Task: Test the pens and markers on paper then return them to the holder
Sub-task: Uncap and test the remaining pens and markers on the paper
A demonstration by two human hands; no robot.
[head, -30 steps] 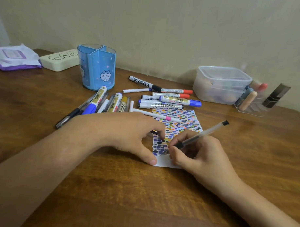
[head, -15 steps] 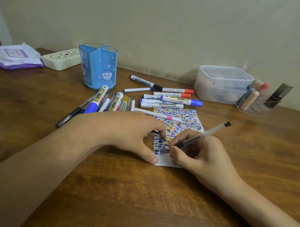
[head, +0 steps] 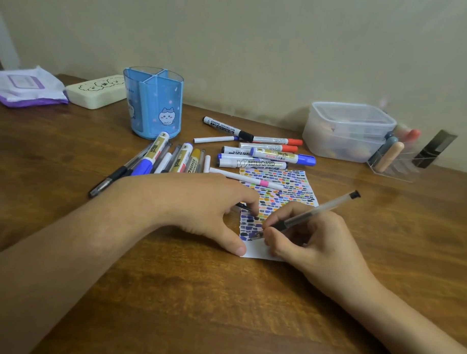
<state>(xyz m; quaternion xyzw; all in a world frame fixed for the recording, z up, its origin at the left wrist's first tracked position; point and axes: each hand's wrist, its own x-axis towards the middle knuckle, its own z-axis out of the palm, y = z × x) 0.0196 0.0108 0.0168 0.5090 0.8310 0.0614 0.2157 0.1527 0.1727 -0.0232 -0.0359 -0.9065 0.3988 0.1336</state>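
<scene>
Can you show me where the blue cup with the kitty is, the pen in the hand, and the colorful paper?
blue cup (head: 153,105): head view, on its front wall.
pen (head: 318,210): head view, on its clear barrel.
paper (head: 282,185): head view, on the coloured marks.

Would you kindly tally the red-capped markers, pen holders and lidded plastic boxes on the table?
Red-capped markers: 2
Blue pen holder: 1
Clear lidded box: 1
Total: 4

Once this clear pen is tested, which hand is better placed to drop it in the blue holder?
Probably right: the right hand already grips the clear pen, while the left hand presses the paper, though nearer the blue holder.
</scene>
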